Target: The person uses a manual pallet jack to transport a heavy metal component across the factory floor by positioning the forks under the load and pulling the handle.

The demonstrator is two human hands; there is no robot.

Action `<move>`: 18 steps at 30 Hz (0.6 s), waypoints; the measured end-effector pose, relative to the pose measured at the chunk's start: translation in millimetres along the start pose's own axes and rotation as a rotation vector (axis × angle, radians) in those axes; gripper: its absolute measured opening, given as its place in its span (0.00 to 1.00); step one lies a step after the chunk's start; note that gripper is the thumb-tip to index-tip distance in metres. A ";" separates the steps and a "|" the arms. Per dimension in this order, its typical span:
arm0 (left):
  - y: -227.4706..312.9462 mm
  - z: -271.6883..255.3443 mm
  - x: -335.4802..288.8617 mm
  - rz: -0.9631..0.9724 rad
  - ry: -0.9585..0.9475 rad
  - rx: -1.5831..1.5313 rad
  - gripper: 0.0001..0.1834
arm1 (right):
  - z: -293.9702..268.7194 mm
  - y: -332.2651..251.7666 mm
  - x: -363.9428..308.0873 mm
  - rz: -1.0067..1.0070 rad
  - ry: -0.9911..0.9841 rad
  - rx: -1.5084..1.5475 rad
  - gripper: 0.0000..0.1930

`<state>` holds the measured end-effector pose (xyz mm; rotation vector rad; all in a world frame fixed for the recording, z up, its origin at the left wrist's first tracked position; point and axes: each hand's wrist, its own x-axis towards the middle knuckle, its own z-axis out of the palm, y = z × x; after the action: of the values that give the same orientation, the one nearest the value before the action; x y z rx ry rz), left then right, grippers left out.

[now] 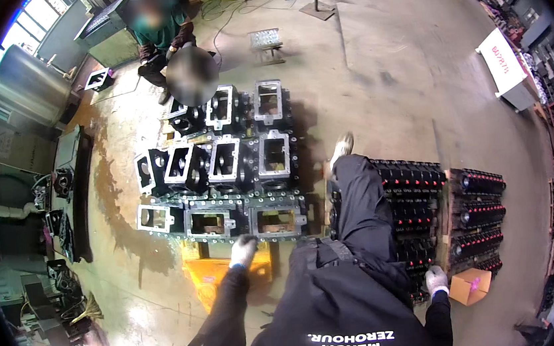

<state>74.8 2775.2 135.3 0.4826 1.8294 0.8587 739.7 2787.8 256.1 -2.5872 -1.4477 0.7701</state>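
Note:
My left hand, in a pale glove, is at the near edge of a group of dark metal housings. Its fingers look curled, and what they hold, if anything, is hidden. Nearest to it are a housing with a rectangular opening and a yellow pallet jack beneath the group. My right hand, also gloved, hangs low at my right side. Beside it are rows of black cylindrical parts with red spots and a small cardboard box. That hand's fingers are too small to make out clearly.
A person sits low beyond the housings, near a blurred round object. A small stand and a post base are farther off. More black parts lie at the right; a dark bench stands left.

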 end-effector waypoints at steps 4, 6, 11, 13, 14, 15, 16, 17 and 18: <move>-5.2 24.1 -16.0 -0.090 0.092 0.008 0.16 | 4.3 -45.2 50.1 0.192 -0.165 0.185 0.17; 7.4 35.5 -10.4 -0.136 0.135 -0.009 0.16 | -3.1 -78.9 87.2 0.213 -0.223 0.142 0.17; 50.3 66.1 26.8 -0.279 0.267 0.393 0.18 | 24.1 -109.4 311.8 -0.118 -0.365 -0.387 0.16; 90.2 93.1 56.3 -0.280 0.368 0.432 0.18 | 54.5 -144.6 407.3 -0.098 -0.315 -0.356 0.14; 142.2 120.7 79.8 -0.254 0.319 0.406 0.18 | 49.4 -173.7 450.5 -0.109 -0.376 -0.431 0.14; 199.8 146.2 107.0 -0.224 0.273 0.385 0.18 | 55.9 -213.3 503.5 -0.130 -0.422 -0.474 0.14; 298.4 191.0 120.2 -0.453 0.235 0.055 0.18 | 61.9 -261.7 546.8 -0.180 -0.390 -0.213 0.17; 308.0 209.1 142.9 -0.128 0.232 0.466 0.18 | 72.4 -303.6 583.0 -0.204 -0.376 0.058 0.23; 368.3 241.6 169.1 -0.190 0.112 0.551 0.18 | 84.7 -334.5 615.9 -0.181 -0.324 0.165 0.23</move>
<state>205.6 3214.5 247.1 0.5976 2.1767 0.2459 704.0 3460.8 45.6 -2.2492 -1.5926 1.2659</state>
